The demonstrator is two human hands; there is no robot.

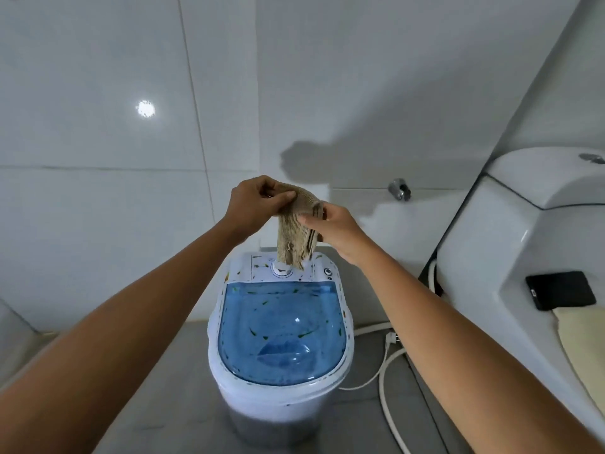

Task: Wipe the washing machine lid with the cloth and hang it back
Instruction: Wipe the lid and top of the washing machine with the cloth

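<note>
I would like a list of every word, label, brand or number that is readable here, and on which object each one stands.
No text can be read in this view.
Washing machine control panel: only small marks around the dial, too blurred to read.
Blue lid: green specks only, no letters.
Black phone on the white fixture: a small pale mark, too small to read.
Cloth: no label visible.
</note>
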